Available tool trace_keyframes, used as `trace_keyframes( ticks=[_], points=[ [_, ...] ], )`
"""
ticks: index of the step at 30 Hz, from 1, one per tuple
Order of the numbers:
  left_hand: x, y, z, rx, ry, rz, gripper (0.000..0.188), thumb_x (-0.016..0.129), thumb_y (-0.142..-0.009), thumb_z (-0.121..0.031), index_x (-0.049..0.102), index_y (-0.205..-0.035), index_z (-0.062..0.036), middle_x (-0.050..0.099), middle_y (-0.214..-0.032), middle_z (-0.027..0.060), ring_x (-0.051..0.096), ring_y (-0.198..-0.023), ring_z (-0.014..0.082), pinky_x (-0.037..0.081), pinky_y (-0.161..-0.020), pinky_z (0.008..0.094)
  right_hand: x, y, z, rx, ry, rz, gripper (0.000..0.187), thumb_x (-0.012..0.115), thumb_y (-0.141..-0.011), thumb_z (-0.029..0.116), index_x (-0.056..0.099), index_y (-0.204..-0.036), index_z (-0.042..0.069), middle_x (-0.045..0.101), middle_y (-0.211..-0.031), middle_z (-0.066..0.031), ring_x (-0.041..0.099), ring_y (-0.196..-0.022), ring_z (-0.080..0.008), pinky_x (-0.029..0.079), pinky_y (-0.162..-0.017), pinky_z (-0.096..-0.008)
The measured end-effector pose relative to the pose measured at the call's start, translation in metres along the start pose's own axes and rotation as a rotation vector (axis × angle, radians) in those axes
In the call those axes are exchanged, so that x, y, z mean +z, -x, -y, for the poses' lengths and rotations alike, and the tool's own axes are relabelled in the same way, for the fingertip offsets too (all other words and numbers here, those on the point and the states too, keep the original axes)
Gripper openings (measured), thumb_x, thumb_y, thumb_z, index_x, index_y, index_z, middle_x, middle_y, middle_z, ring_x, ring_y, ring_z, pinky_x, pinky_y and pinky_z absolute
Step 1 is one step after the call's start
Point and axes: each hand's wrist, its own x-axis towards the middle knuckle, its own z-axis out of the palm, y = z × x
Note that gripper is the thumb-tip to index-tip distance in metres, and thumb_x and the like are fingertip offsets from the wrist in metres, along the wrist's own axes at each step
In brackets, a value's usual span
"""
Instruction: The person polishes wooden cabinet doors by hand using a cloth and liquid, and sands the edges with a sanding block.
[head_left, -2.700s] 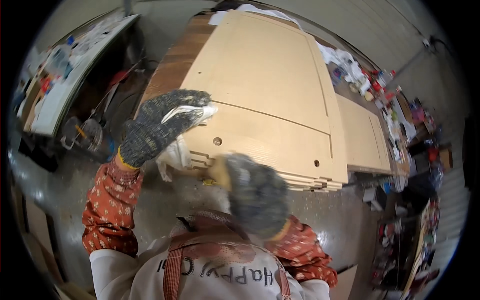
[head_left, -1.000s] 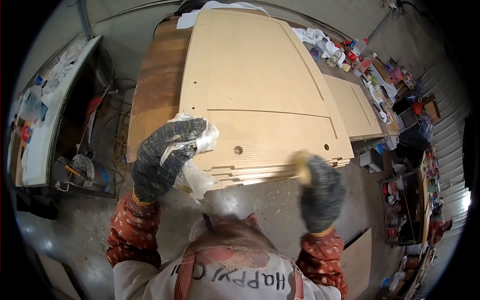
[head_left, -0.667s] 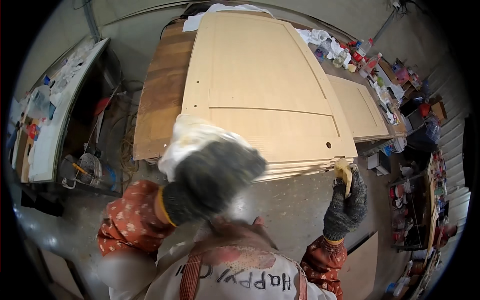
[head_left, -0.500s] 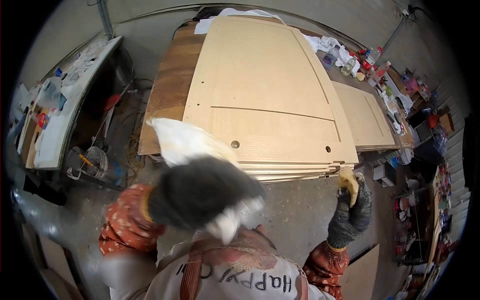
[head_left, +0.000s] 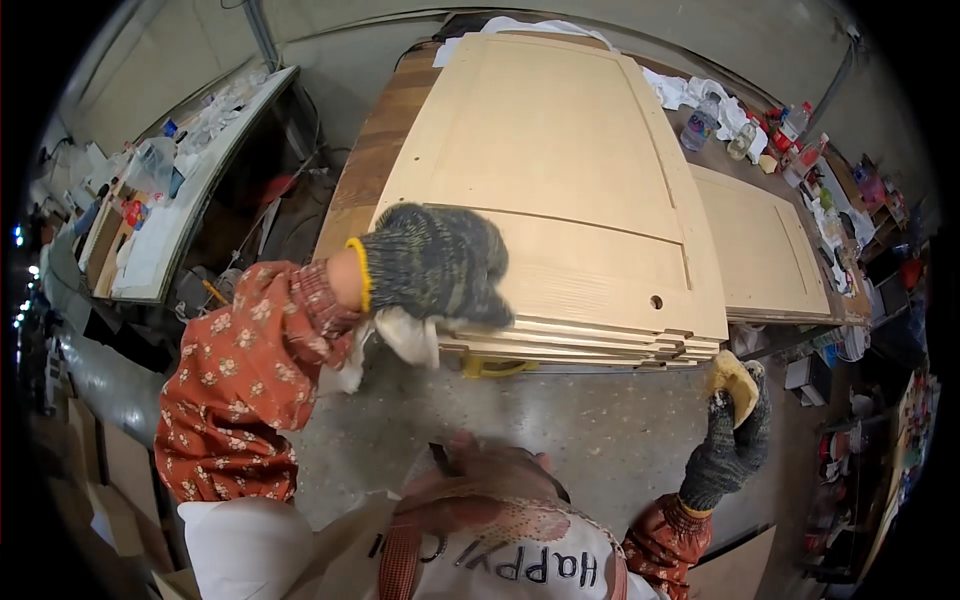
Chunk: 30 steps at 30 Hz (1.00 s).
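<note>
My left hand [head_left: 435,265], in a dark grey knit glove with a yellow cuff, lies over the near left corner of a cream cabinet door panel [head_left: 570,160]. A white cloth [head_left: 408,338] is gripped in it and hangs below the palm past the panel's front edge. Several similar panels are stacked beneath, their edges [head_left: 590,345] showing. Off the stack's near right corner, my right hand [head_left: 735,445], gloved alike, pinches a yellowish sponge [head_left: 735,385] between thumb and fingers. The panel has a round hole [head_left: 656,302] near its front right.
The stack rests on a brown wooden table [head_left: 358,190]. A smaller cream panel [head_left: 765,245] lies to the right, with bottles [head_left: 700,122] and white cloths behind. At left stands a cluttered white-topped bench [head_left: 190,215]. Something yellow [head_left: 495,368] shows under the stack's front edge.
My left hand has gone from in front of my chest forward onto the panel's near left corner, bringing the cloth. The whole view has shifted slightly; my right hand still holds the sponge.
</note>
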Motion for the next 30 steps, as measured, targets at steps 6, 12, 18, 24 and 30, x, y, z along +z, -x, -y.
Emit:
trace_keyframes(
  ticks=[6,12,18,24,30],
  points=[
    [-0.049,0.002,-0.023,0.136,0.662,-0.504,0.032,0.069,-0.090,-0.016,0.060,-0.117,-0.0003,0.068,-0.107,0.0113,0.065,-0.097,0.0183,0.054,-0.085,0.0330,-0.046,0.002,-0.027,0.062,0.073,-0.195,0.045,0.064,-0.085,-0.007,0.058,-0.129,-0.006,0.063,-0.129,-0.0147,0.061,-0.111,-0.0220,0.050,-0.096,-0.0325],
    [0.031,-0.017,-0.019,-0.063,0.109,-0.641,0.031,0.073,-0.083,-0.007,0.064,-0.112,-0.0037,0.067,-0.108,0.0079,0.064,-0.102,0.0196,0.052,-0.090,0.0330,-0.095,0.018,-0.054,0.226,0.062,-0.310,0.042,0.064,-0.093,0.003,0.056,-0.133,-0.005,0.061,-0.132,-0.0104,0.059,-0.113,-0.0171,0.048,-0.096,-0.0302],
    [0.064,-0.079,-0.069,0.225,0.930,-0.406,0.032,0.068,-0.090,-0.017,0.063,-0.117,-0.0007,0.066,-0.116,0.0130,0.063,-0.109,0.0251,0.050,-0.098,0.0365,-0.120,0.014,-0.071,0.252,0.058,-0.342,0.043,0.064,-0.093,0.003,0.055,-0.134,-0.005,0.061,-0.131,-0.0095,0.058,-0.112,-0.0159,0.048,-0.094,-0.0291],
    [0.016,-0.083,-0.070,0.216,0.809,-0.927,0.035,0.061,-0.094,-0.018,0.057,-0.123,0.0010,0.065,-0.117,0.0154,0.062,-0.110,0.0254,0.051,-0.097,0.0365,-0.149,0.008,-0.084,0.268,0.067,-0.401,0.044,0.063,-0.093,0.004,0.054,-0.135,-0.006,0.060,-0.132,-0.0113,0.059,-0.112,-0.0167,0.048,-0.094,-0.0292],
    [0.059,-0.121,-0.066,0.082,0.665,-0.641,0.023,0.065,-0.088,-0.004,0.063,-0.111,0.0004,0.067,-0.114,0.0114,0.063,-0.105,0.0199,0.051,-0.094,0.0320,-0.186,0.007,-0.097,0.353,0.089,-0.384,0.043,0.064,-0.092,0.005,0.055,-0.132,-0.007,0.061,-0.129,-0.0113,0.059,-0.111,-0.0174,0.048,-0.096,-0.0293]
  ],
)
